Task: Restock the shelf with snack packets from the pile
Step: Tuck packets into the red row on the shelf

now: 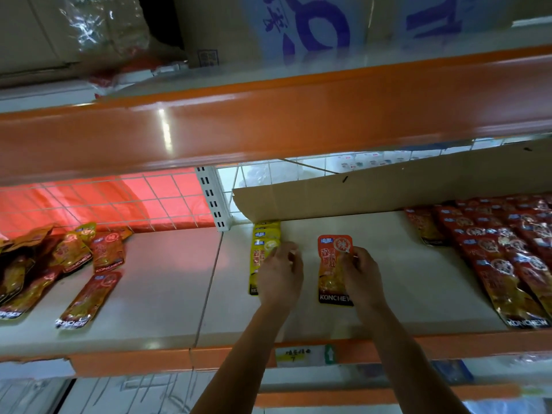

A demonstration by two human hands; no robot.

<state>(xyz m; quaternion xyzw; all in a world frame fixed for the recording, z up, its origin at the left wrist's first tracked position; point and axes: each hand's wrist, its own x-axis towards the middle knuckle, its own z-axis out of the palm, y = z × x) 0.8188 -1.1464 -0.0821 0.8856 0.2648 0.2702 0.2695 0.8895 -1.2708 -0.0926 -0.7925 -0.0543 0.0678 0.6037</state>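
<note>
— Where are your hands?
— My right hand (363,276) has its fingers curled onto the orange-red foil snack packet (330,264) and seems to pinch it near the top. That packet lies flat on the cream shelf board (164,279), in front of the brown cardboard sheet (388,189). My left hand (279,273) is on the stack of yellow foil packets (263,255) just below that sheet's left corner. It's blurred, so I can't tell whether it's gripping or only pressing.
— What worries you?
— The yellow stack looks slippery, and a sideways nudge could fan it out. The orange-red one sits alone, apart from the rows of red packets (507,249) below the sheet's right end, so I risk laying a crooked column.
— Anything you can't see?
— How far the stack runs under the cardboard. And the loose pile of packets (68,258), well left of the sheet, is cut off at the frame's edge.
</note>
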